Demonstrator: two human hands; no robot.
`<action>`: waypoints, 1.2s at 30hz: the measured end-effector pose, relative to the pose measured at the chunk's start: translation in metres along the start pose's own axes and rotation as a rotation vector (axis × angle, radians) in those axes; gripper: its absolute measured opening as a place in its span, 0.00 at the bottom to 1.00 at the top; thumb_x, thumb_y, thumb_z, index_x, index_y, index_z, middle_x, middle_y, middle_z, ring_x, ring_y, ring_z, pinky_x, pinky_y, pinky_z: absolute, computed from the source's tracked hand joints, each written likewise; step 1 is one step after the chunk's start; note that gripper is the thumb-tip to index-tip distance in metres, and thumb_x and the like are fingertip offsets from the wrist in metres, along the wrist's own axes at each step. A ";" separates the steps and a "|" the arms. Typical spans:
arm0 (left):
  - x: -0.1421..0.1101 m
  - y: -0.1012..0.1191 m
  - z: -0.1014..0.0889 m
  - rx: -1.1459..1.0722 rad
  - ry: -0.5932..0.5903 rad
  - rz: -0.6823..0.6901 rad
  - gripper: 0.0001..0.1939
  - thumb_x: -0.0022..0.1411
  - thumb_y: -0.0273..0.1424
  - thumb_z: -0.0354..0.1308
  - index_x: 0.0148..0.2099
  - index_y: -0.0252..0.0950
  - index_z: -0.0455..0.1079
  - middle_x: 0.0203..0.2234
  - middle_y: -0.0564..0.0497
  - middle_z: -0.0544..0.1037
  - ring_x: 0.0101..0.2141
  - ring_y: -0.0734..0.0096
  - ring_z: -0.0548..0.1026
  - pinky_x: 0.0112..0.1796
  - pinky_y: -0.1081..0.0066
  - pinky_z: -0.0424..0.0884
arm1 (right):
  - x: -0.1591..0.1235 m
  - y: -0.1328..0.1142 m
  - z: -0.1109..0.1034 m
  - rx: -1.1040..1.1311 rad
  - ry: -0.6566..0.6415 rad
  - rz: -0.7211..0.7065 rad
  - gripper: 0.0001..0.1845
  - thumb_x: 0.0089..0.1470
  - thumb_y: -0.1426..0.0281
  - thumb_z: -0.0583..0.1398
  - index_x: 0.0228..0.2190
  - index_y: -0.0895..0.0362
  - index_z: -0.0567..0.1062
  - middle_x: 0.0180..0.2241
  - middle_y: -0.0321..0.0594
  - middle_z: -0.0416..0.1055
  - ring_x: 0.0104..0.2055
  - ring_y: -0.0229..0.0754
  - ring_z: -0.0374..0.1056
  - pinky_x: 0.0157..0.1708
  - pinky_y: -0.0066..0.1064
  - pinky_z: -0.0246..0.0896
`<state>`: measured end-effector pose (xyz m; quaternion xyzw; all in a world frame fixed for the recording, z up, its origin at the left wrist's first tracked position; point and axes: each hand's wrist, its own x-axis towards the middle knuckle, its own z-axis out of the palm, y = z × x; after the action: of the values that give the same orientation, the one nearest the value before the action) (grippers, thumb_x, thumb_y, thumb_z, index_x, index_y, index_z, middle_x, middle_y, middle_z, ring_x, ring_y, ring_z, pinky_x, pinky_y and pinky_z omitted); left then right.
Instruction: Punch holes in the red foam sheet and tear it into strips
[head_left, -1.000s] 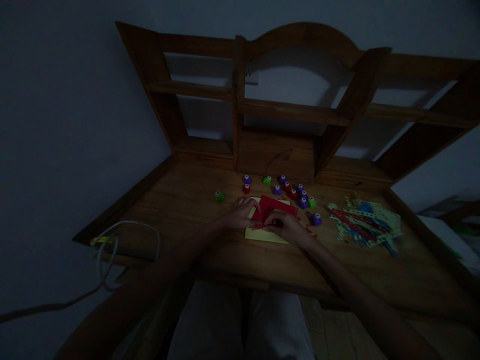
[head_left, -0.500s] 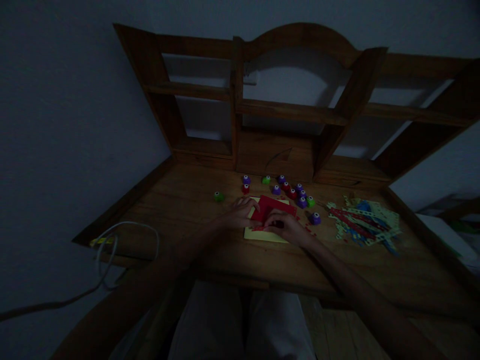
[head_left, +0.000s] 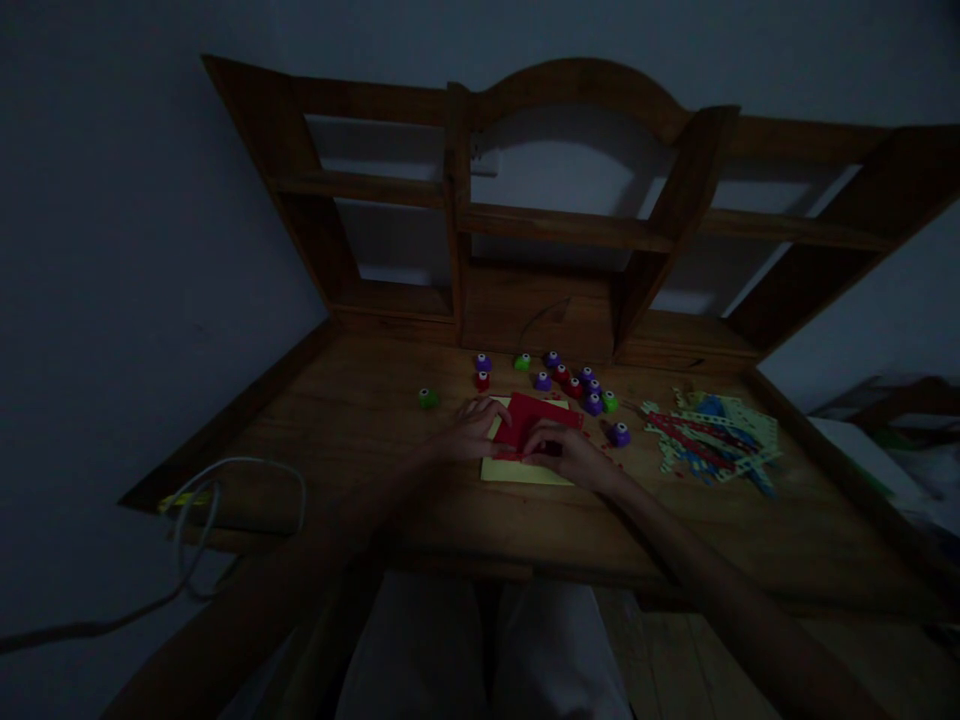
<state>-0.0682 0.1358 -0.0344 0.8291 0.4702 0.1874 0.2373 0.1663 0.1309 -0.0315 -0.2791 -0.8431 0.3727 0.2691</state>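
Note:
A red sheet of paper (head_left: pixel 529 412) lies over yellow paper (head_left: pixel 529 472), slightly turned against it. My left hand (head_left: pixel 474 432) holds the red sheet at its left side, fingers curved and thumb along the near edge. At the same near edge my right hand (head_left: pixel 566 455) has its fingers bent together on the red paper; the fingertips are partly hidden and dark. Small red paper bits (head_left: pixel 606 446) are scattered just right of the sheets. The closest of the small craft punches, a purple one (head_left: pixel 619 434), stands beyond my right hand.
More purple, red and green punches (head_left: pixel 574 387) stand behind the papers, with a green one (head_left: pixel 427 398) at the left. Hole-punched paper strips (head_left: pixel 712 440) are heaped at the right. A wooden shelf (head_left: pixel 544 222) rises behind; a white cable (head_left: pixel 259 461) loops at the left edge.
The view has turned a little, so the desk and punches appear shifted left. Both hands stay on the red paper, with only slight finger movement at its near edge.

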 end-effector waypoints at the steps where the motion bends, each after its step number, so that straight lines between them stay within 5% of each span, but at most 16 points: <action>1: 0.000 0.001 0.000 -0.002 -0.001 -0.004 0.22 0.50 0.46 0.62 0.45 0.43 0.64 0.46 0.50 0.66 0.52 0.56 0.60 0.53 0.59 0.56 | 0.000 0.001 0.000 0.007 -0.010 -0.004 0.08 0.53 0.64 0.62 0.32 0.56 0.78 0.34 0.40 0.70 0.39 0.41 0.67 0.41 0.33 0.62; 13: -0.001 0.004 -0.001 0.015 0.000 -0.017 0.23 0.51 0.47 0.61 0.45 0.43 0.64 0.46 0.50 0.65 0.51 0.58 0.60 0.52 0.61 0.57 | -0.009 -0.001 -0.011 0.088 -0.074 -0.032 0.10 0.53 0.65 0.62 0.37 0.55 0.77 0.40 0.42 0.70 0.44 0.42 0.67 0.47 0.36 0.61; 36: -0.001 0.005 0.008 0.071 0.035 -0.044 0.23 0.52 0.49 0.60 0.44 0.42 0.62 0.46 0.50 0.64 0.50 0.57 0.60 0.51 0.60 0.57 | -0.006 0.008 -0.010 0.057 -0.058 0.026 0.11 0.53 0.61 0.62 0.33 0.56 0.77 0.35 0.40 0.70 0.37 0.40 0.66 0.39 0.32 0.62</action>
<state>-0.0610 0.1306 -0.0377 0.8230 0.4989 0.1797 0.2037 0.1790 0.1363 -0.0329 -0.2714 -0.8357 0.4082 0.2476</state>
